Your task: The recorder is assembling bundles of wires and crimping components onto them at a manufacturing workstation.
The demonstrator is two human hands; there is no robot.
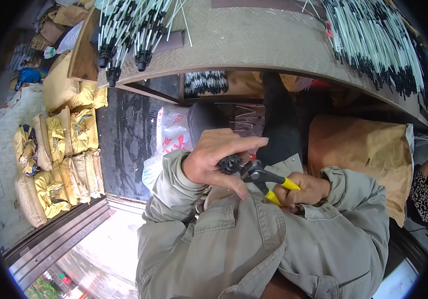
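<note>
My right hand point(304, 190) is wrapped round the yellow handles of a pair of pliers point(260, 174). Their dark metal head points left and lies beside a black ribbed round part point(230, 164). That part sits in my left hand point(219, 158), between the thumb and the palm. The left index finger and thumb stretch out to either side of the pliers' head. A small bit of red shows by the jaws; whether they touch the black part I cannot tell. Both hands are above my lap.
A worktable point(254, 42) spans the far side, with black-ended pale rods point(134, 35) at left and a larger pile of rods point(373, 45) at right. Brown paper sacking point(358, 159) lies at my right, packed sacks point(64, 164) at left. Another person point(426, 192) is at far right.
</note>
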